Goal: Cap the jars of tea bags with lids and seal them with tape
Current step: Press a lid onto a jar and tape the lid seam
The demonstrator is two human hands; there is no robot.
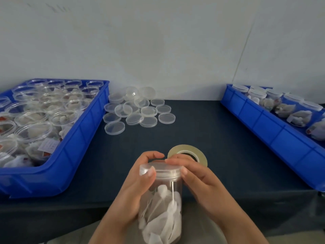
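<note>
Both hands hold the capped jar [161, 205] of tea bags at 6 o'clock, above the table's [211, 131] near edge. The left hand [139, 189] wraps its body, thumb on the lid [163, 169], and the right hand [197, 182] pinches the lid's rim. The jar's long axis runs 6 to 12, lid end away, and the tape roll [186, 147] lies flat just beyond at 1 o'clock, nearest the right hand, which likely fetches it.

A table [211, 131] draped in dark navy cloth is carrying two blue plastic bins, the left bin [82, 131] sitting along its left side and the right bin [274, 131] sitting angled along its right side. A loose pile of clear round lids [139, 110] is lying just beside the left bin, and a tape roll [186, 147] is lying flat near the front edge.
</note>
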